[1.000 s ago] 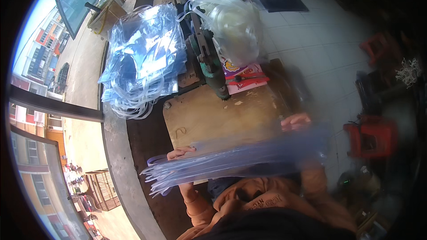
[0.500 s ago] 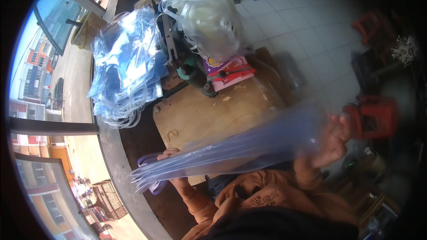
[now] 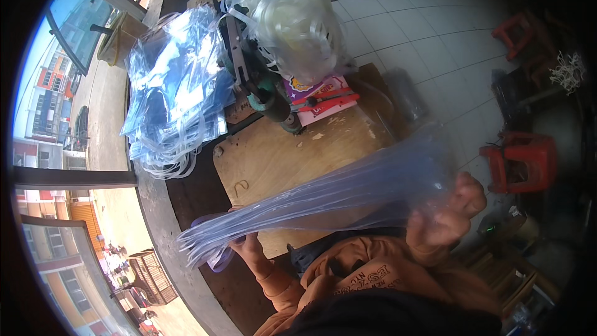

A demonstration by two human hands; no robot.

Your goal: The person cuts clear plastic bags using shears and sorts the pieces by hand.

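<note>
Translucent blue plastic sheaf (image 3: pixel 336 190), slanting lower left to centre right; left hand (image 3: pixel 250 247) grasping narrow end; right hand (image 3: pixel 446 216) at wide end, grip indeterminable.

pale tiled floor (image 3: pixel 429 43), red plastic stools (image 3: pixel 523 165) at right, wooden surface (image 3: pixel 277 165) in middle, bright daylight from left, dark window bar (image 3: pixel 74 178), glass pane (image 3: pixel 74 34) up top left, grey concrete sill (image 3: pixel 155 211), sunlit buildings (image 3: pixel 53 81) and slatted crate (image 3: pixel 151 278) outside, right side in shadow

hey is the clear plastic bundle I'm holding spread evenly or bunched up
Bunched at one end: the plastic bundle narrows into layered edges by the left hand and widens toward the right hand.
</note>
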